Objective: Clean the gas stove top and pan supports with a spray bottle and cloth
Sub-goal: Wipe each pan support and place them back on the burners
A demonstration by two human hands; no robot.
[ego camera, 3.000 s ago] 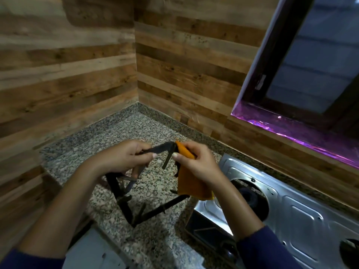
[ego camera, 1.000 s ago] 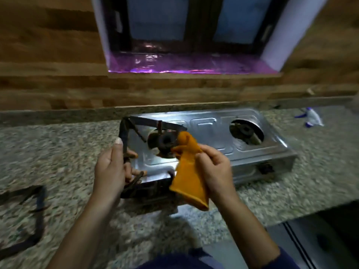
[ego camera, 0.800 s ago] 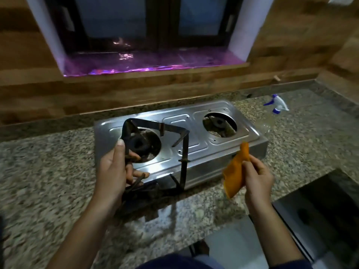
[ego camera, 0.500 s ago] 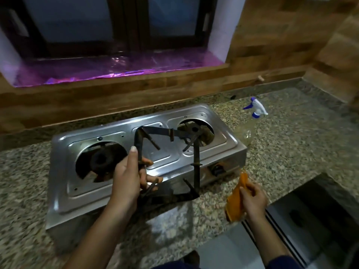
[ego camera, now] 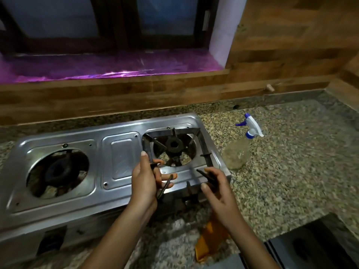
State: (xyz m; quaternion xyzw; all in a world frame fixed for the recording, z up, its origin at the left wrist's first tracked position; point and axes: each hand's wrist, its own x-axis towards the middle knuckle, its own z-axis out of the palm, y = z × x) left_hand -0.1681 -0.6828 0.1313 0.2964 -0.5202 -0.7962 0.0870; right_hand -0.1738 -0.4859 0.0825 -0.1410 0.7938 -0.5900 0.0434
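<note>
A steel two-burner gas stove [ego camera: 120,152] stands on the granite counter [ego camera: 287,171]. A black square pan support [ego camera: 200,138] hangs over the right burner [ego camera: 173,145]. My left hand [ego camera: 148,181] grips its left near corner. My right hand [ego camera: 217,189] holds its right near bar with curled fingers. The orange cloth [ego camera: 208,241] lies on the counter's front edge under my right forearm. A clear spray bottle [ego camera: 238,152] with a white and blue trigger stands just right of the stove. The left burner [ego camera: 58,170] is bare.
A wood-panelled wall [ego camera: 272,55] runs behind the counter, with a window sill lit purple [ego camera: 108,66] above the stove. The counter ends in a front edge near the cloth, with a dark surface [ego camera: 310,249] below at the lower right.
The pan support went from the counter at the left across to the right burner. My right hand let go of the orange cloth, which now lies on the counter, and took the support's right side.
</note>
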